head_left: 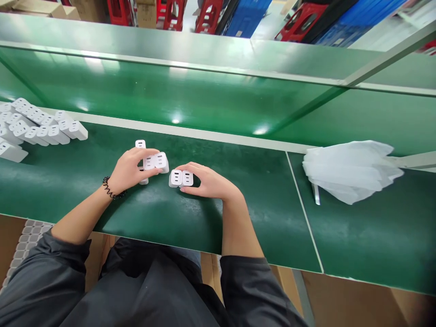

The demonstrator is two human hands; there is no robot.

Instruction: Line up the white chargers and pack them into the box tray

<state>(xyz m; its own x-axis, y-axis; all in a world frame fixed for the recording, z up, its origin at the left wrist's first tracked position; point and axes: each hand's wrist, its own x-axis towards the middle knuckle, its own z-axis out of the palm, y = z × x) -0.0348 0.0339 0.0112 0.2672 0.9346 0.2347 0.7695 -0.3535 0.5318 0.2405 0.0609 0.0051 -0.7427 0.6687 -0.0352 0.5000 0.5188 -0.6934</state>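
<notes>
Thumb and fingers of my left hand [134, 169] close round a pair of white charger blocks [156, 161], whose slotted ends face up. Another white charger block [140, 144] stands just behind that hand, and part of one more shows below its fingers. My right hand [207, 180] pinches a second pair of white charger blocks [181, 178] from the right side, also with slotted ends up. A small gap separates the two pairs. Fingers partly cover the sides of the blocks.
Several white charger blocks [41, 125] stand grouped at the left of the green table [265, 218]. A stack of thin white plastic bags [347, 170] lies at the right. A raised ledge [204, 54] runs along the back. Below the front edge are cardboard boxes and a tray.
</notes>
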